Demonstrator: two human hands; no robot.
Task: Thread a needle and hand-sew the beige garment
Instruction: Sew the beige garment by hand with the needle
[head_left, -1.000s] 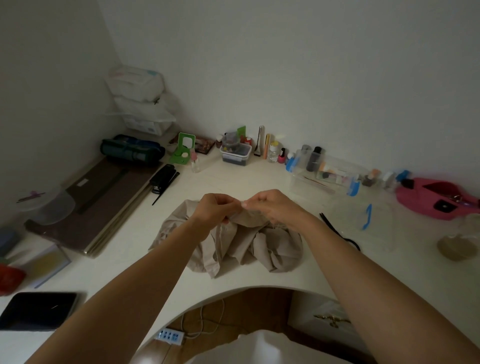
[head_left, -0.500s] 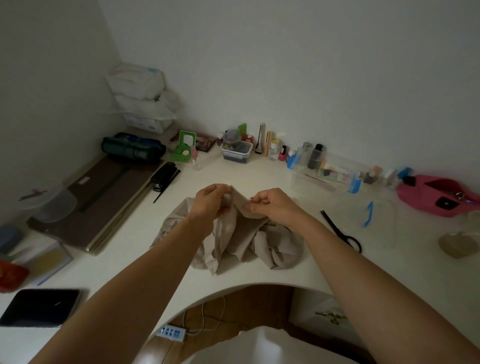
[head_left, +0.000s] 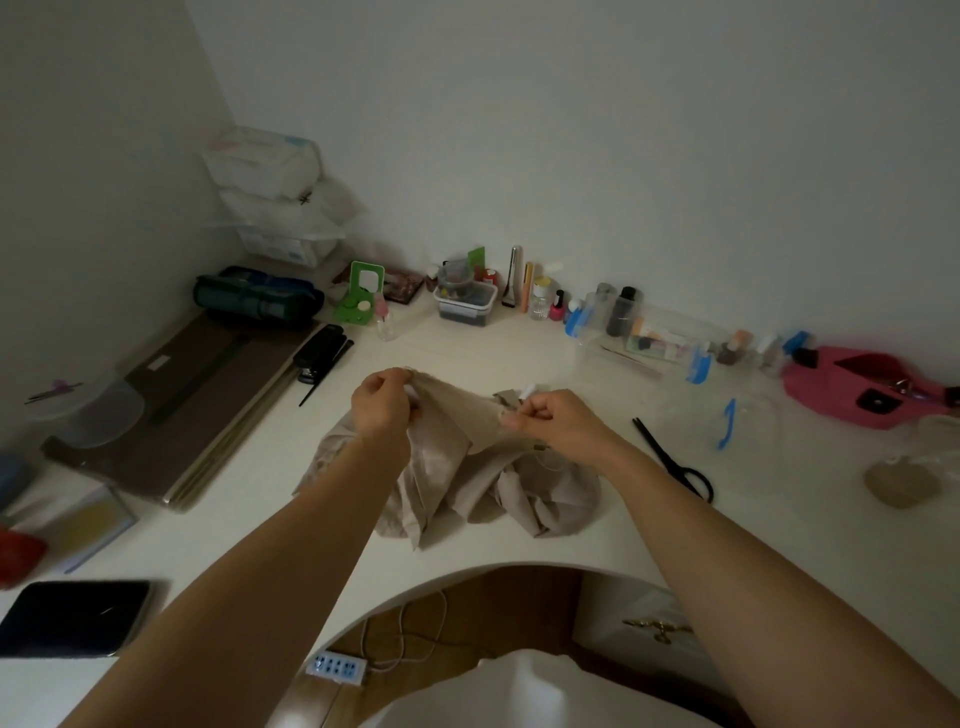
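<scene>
The beige garment (head_left: 457, 483) lies bunched on the white desk (head_left: 597, 525) in front of me. My left hand (head_left: 382, 408) pinches one raised edge of the cloth, and my right hand (head_left: 553, 418) pinches the same edge further right. A strip of fabric is stretched taut between them above the heap. A small white spool (head_left: 529, 391) pokes out just behind my right hand. A thin thread loops on the cloth under my right wrist. No needle is visible.
Black scissors (head_left: 675, 462) lie right of the garment. A clear sewing box (head_left: 644, 338) and a pink pouch (head_left: 862, 384) stand at the back right. A black stapler (head_left: 319, 351), brown folders (head_left: 208, 395) and a dark tablet (head_left: 72, 616) sit on the left.
My hands have moved apart, pulling the pinched edge of the garment taut between them. The white spool behind my right hand has come into sight.
</scene>
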